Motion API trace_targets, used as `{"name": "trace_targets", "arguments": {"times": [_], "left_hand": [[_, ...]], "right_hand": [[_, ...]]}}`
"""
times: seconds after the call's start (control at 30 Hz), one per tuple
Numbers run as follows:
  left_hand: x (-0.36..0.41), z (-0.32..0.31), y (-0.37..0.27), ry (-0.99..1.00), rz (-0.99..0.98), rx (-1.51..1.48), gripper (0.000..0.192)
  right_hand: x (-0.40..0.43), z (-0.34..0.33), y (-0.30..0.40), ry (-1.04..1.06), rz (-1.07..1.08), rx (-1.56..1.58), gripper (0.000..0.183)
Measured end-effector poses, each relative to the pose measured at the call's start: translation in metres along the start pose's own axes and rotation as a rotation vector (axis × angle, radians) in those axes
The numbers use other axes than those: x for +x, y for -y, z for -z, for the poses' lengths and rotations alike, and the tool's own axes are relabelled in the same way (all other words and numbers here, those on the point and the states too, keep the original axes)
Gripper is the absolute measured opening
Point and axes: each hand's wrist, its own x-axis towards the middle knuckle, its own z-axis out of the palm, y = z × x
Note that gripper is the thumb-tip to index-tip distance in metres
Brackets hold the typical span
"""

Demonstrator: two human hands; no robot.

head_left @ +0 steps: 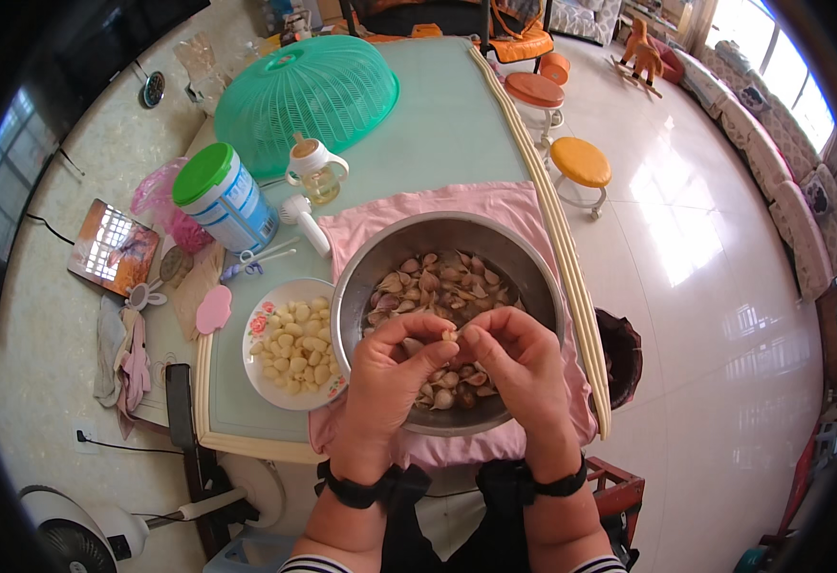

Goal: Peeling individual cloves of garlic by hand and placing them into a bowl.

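A small garlic clove (449,335) is pinched between the thumb and forefinger of my left hand (397,372). Close beside it, the thumb and fingertips of my right hand (522,362) meet at the clove's edge; whether they grip a bit of skin is too small to tell. Both hands are over a steel basin (361,286), where unpeeled garlic cloves (429,281) lie in shallow water. The basin stands on a pink cloth (418,200). Left of it, a white floral plate (252,358) holds many peeled garlic cloves (297,344), its rim against or just under the basin.
Beyond the plate stand a green-lidded tub (225,197), a baby bottle (317,172), a small white handheld device (307,222) and scissors (250,263). A green mesh food cover (311,100) sits at the far end. Right of the table (533,172) are stools (580,163) and a lined bin (618,358).
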Motion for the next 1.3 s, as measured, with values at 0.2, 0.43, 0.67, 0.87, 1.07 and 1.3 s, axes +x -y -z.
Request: {"name": "trace_targets", "arguments": {"times": [0.2,0.43,0.67,0.87,1.07,1.3], "left_hand": [[0.004,-0.001,0.002,-0.051,-0.366,0.421,0.016],[0.004,-0.005,0.002,-0.094,-0.749,0.921,0.022],[0.002,-0.006,0.002,-0.008,-0.820,0.943,0.020],[0.002,-0.006,0.002,0.018,-0.556,0.697,0.019],[-0.003,-0.004,-0.004,0.071,-0.194,0.210,0.016],[-0.001,0.001,-0.003,0.018,-0.073,0.076,0.018]], "right_hand": [[0.000,0.003,-0.004,0.005,0.095,-0.018,0.012],[-0.003,-0.002,0.001,-0.062,0.237,-0.408,0.009],[-0.002,-0.002,0.003,-0.081,0.309,-0.571,0.009],[-0.003,0.003,0.001,-0.015,0.173,-0.403,0.007],[-0.002,0.005,0.002,-0.078,0.073,-0.238,0.006],[-0.003,-0.004,0.008,-0.083,0.096,-0.052,0.015]]}}
